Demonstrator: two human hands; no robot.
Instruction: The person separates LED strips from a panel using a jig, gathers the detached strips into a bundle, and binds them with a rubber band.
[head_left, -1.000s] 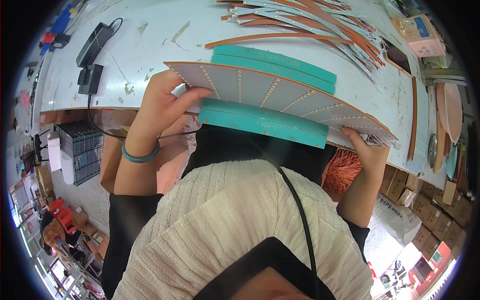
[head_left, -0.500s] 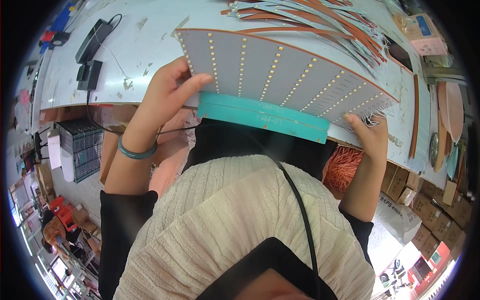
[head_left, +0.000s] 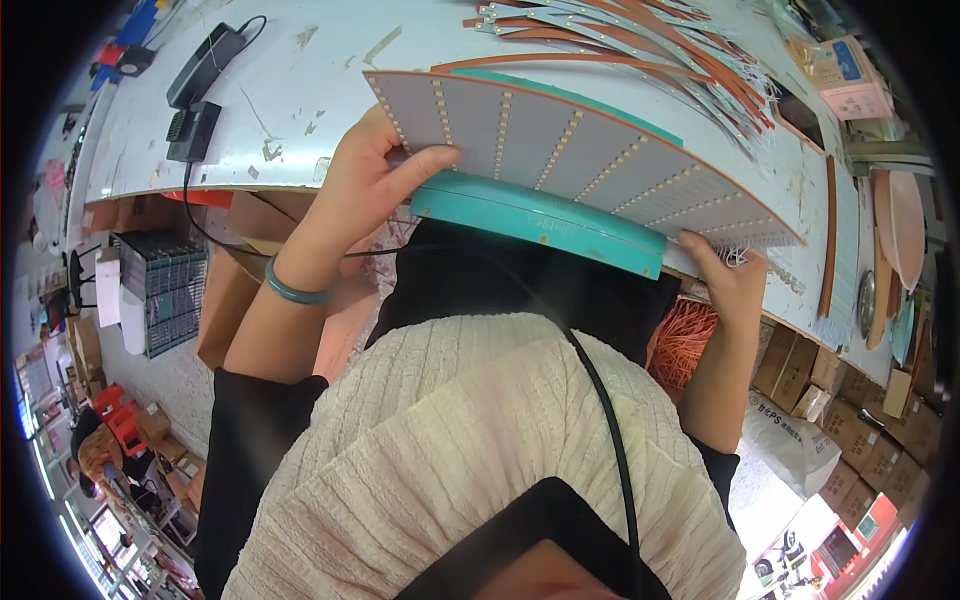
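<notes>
A grey LED panel [head_left: 540,135] with several rows of small yellowish chips is held up, tilted, above the table's near edge. My left hand [head_left: 385,175] grips its left end, thumb on the chip face and fingers behind. At the lower right corner my right hand [head_left: 728,275] pinches the panel, where short white wires hang out. Beneath the panel lies a teal fixture [head_left: 545,230] with a rounded lengthwise bar. Part of a teal surface also shows behind the panel's upper edge. Most of the fingers of both hands are hidden.
A pile of loose LED strips [head_left: 630,45] lies at the back of the white table [head_left: 300,100]. Black power adapters [head_left: 195,130] with a cable are on the left. A brown strip [head_left: 828,235] lies at the right, near a pink-and-white box [head_left: 850,80].
The panel has tipped, and its left end has shifted right with my left hand. Part of the teal fixture has swung up behind the panel. My right hand has moved slightly left.
</notes>
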